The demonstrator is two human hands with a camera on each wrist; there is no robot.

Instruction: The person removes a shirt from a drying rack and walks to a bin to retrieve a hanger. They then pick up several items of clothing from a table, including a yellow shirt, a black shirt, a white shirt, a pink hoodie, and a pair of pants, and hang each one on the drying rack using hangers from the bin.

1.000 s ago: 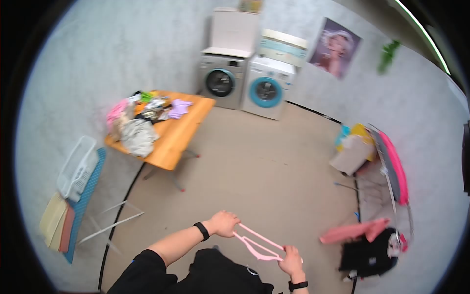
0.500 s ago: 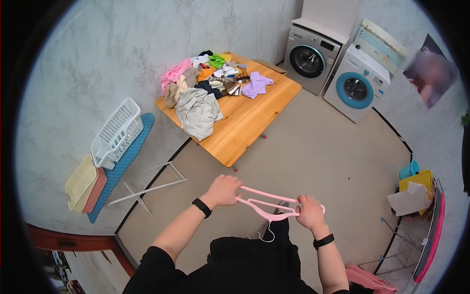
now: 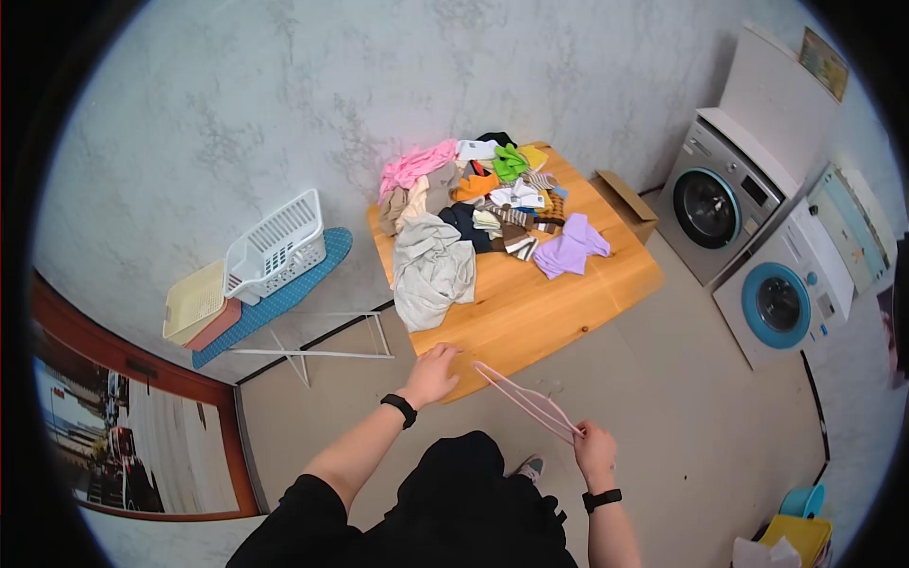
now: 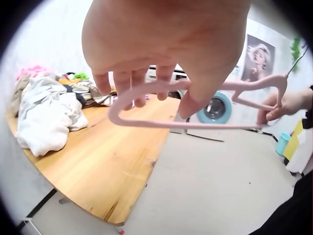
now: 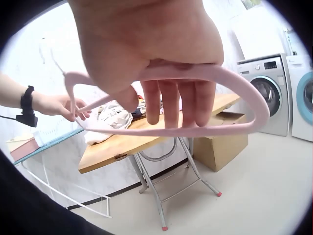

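A pink clothes hanger (image 3: 528, 402) with a metal hook spans the space between my two hands, in front of the table's near edge. My right hand (image 3: 597, 454) grips its right end; the right wrist view shows a pink bar (image 5: 195, 72) running across the palm. At the other end my left hand (image 3: 434, 375) has its fingers loosely extended beside the hanger tip, with a small gap between them in the head view. In the left wrist view the left thumb (image 4: 191, 105) overlaps the hanger. Several clothes lie piled on the wooden table (image 3: 502, 322), among them a grey garment (image 3: 431, 270) and a purple one (image 3: 572, 246).
To the left, a blue ironing board (image 3: 336, 248) bears a white basket (image 3: 275, 248) and stacked trays (image 3: 197, 303). Two washing machines (image 3: 705, 208) stand at right, with a cardboard box (image 3: 630, 204) near the table. Lower right is a yellow container (image 3: 800, 538).
The view has swung left, bringing the table closer ahead. My left hand has come off the hanger's left end, while the right hand still holds it. The hanger now slants differently.
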